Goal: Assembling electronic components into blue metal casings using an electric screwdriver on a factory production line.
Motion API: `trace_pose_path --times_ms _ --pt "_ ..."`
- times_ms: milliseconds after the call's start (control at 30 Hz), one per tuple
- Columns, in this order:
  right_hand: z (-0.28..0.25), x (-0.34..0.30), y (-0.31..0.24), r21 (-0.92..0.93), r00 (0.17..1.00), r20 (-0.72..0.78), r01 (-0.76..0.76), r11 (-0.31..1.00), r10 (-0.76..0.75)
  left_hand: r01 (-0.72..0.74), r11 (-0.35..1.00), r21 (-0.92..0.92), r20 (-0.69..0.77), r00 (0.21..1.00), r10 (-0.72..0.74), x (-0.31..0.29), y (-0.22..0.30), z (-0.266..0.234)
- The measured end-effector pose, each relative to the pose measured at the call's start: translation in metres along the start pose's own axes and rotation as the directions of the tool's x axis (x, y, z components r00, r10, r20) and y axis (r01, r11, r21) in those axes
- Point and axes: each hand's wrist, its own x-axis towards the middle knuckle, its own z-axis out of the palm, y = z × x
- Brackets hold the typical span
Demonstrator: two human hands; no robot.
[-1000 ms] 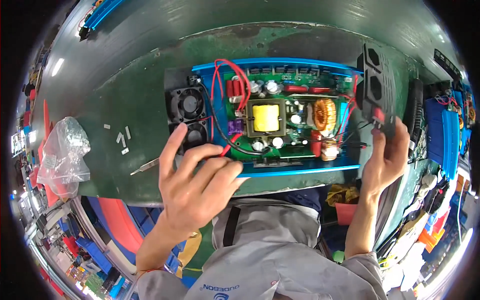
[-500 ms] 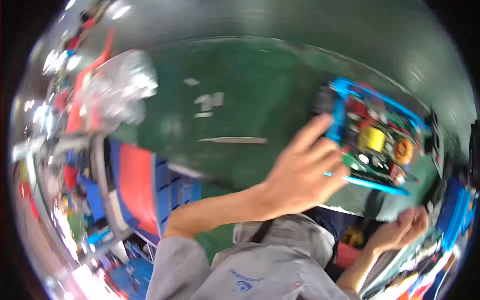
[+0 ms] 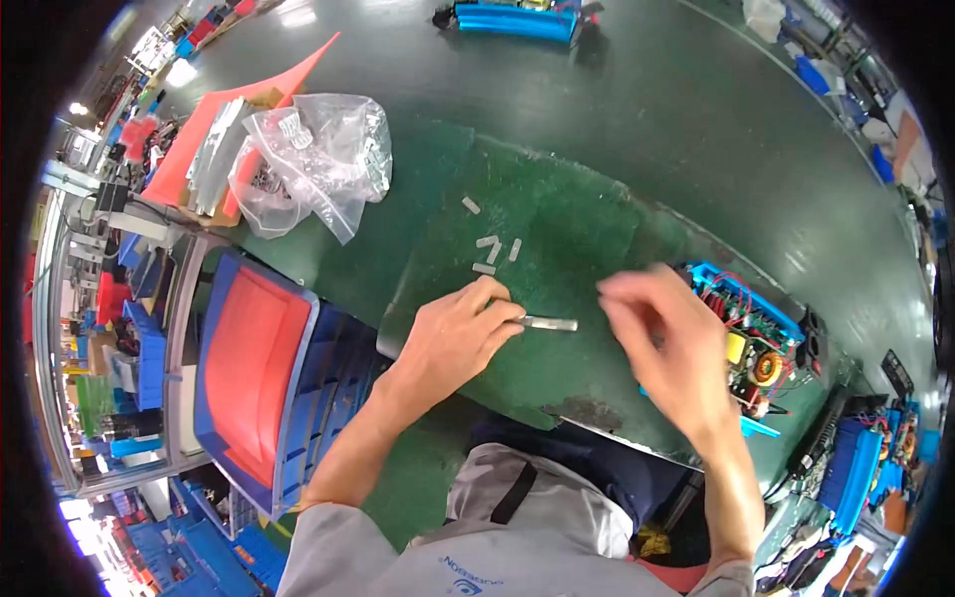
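Note:
My left hand (image 3: 463, 330) is over the green mat, its fingers closed on one end of a pair of slim metal tweezers (image 3: 552, 323). The other end of the tweezers points right, toward my right hand (image 3: 676, 348). That hand is raised in front of the blue-framed electronic unit (image 3: 761, 343), covering part of it. Motion smears its bent fingers, and I see nothing clearly held in them. Wires, a ring-shaped copper coil (image 3: 767, 368) and a yellow component (image 3: 735, 346) show inside the unit. Several small pale strips (image 3: 484, 269) lie beyond my left hand.
Clear plastic bags (image 3: 323, 164) with small parts lie at the far left, beside a red sheet (image 3: 288, 80). A blue bin (image 3: 303, 338) with a red lining stands left of the mat. Another blue-framed unit (image 3: 517, 20) sits at the far edge.
My left hand has left the blue-framed unit and moved left to grip the tweezers, which lay on the mat. My right hand has come up from the lower right to the unit's front.

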Motion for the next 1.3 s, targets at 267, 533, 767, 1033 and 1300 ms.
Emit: trace_pose_path --times_ms 267,533,767,1033,1300 --pt "0.108 0.147 0.053 -0.271 0.975 0.14 0.203 0.941 -0.17 -0.112 0.983 -0.144 -0.129 0.987 0.093 0.005 0.008 -0.012" --pt "0.14 0.13 0.054 -0.558 0.916 0.234 0.402 0.726 -0.326 0.177 0.467 -0.867 -0.04 0.908 -0.418 -0.033 0.022 0.03" --pt "0.07 0.101 0.017 -0.063 0.973 0.163 0.176 0.982 -0.164 0.195 0.391 -0.9 0.018 0.911 -0.412 -0.006 0.045 0.023" --pt "-0.035 -0.08 -0.018 0.412 0.944 -0.078 -0.264 0.872 0.322 0.21 0.217 -0.953 0.169 0.966 -0.194 0.035 0.082 0.029" --pt "-0.072 -0.173 0.008 0.321 0.822 -0.219 -0.449 0.834 0.526 0.327 0.287 -0.901 0.306 0.945 -0.115 0.068 0.153 0.058"
